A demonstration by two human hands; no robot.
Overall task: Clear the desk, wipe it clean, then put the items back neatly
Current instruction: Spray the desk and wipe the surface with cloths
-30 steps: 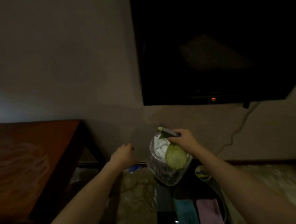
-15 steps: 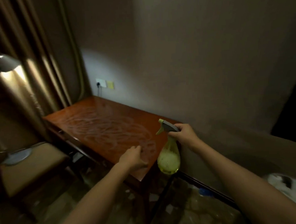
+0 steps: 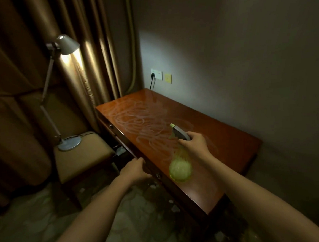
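A reddish wooden desk (image 3: 230,141) stands against the wall, its top bare and marked with pale swirling wipe streaks. My right hand (image 3: 194,144) grips the grey trigger head of a yellow-green spray bottle (image 3: 180,168), which hangs tilted above the desk's middle, nozzle pointing toward the far left. My left hand (image 3: 134,171) hovers at the desk's front edge with fingers loosely curled and nothing in it; whether it touches the edge is unclear.
A lit grey desk lamp (image 3: 69,142) stands on a tan padded stool (image 3: 83,162) left of the desk, before brown curtains. A wall socket (image 3: 156,74) with a plugged cable sits above the far corner. Small white scraps lie on the patterned floor (image 3: 123,224).
My view has swung left from a dark screen and a glass jar to the desk. My right hand carried the spray bottle over the desktop; my left hand moved to the front edge.
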